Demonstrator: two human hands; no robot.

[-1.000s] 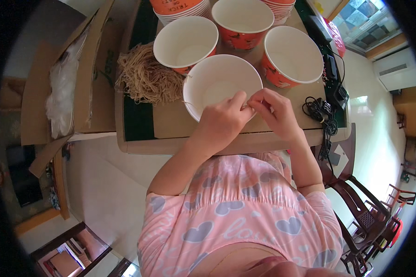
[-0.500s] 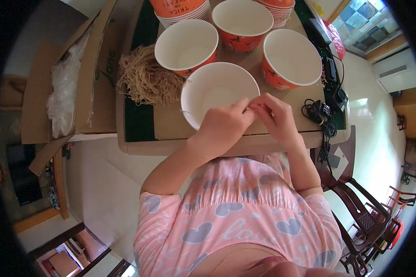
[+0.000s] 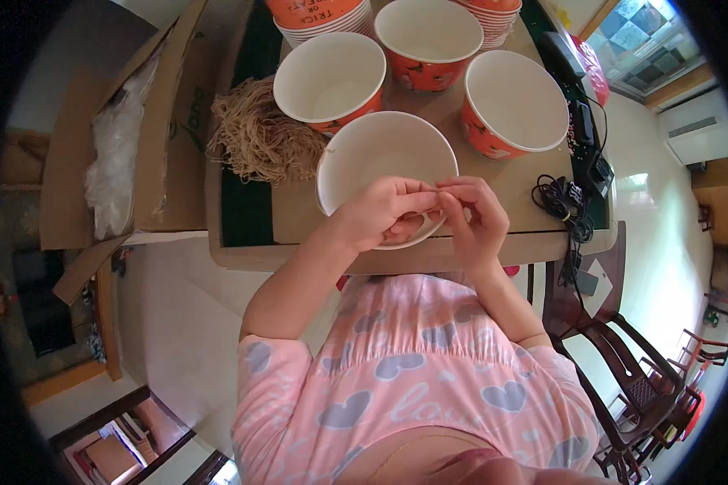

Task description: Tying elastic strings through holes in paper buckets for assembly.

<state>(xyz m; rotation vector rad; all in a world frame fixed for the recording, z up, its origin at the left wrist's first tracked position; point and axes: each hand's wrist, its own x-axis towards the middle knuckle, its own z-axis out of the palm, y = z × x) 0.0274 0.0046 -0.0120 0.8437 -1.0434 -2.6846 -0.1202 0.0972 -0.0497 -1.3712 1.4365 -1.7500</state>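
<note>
Over the right part of the nearest paper bucket's (image 3: 364, 149) rim, my left hand (image 3: 392, 212) and my right hand (image 3: 473, 214) meet fingertip to fingertip. Both are closed in a pinch. Whatever lies between the fingertips is too small to make out. The bucket is white inside and stands upright, its near side partly behind my left hand. A short bit of beige string (image 3: 329, 149) shows at its left rim. Left of it lies a loose heap of beige strings (image 3: 259, 133).
Behind stand three orange buckets with white insides: left (image 3: 332, 77), middle (image 3: 429, 32) and right (image 3: 516, 101). Stacked buckets (image 3: 323, 20) rise at the far edge. Black cables (image 3: 554, 198) lie at the table's right. An open cardboard box (image 3: 182, 121) stands left.
My hands have turned slightly at the bucket's right rim, and the left fingers now curl lower over it. The right forearm has shifted left. Both hands stay pinched together.
</note>
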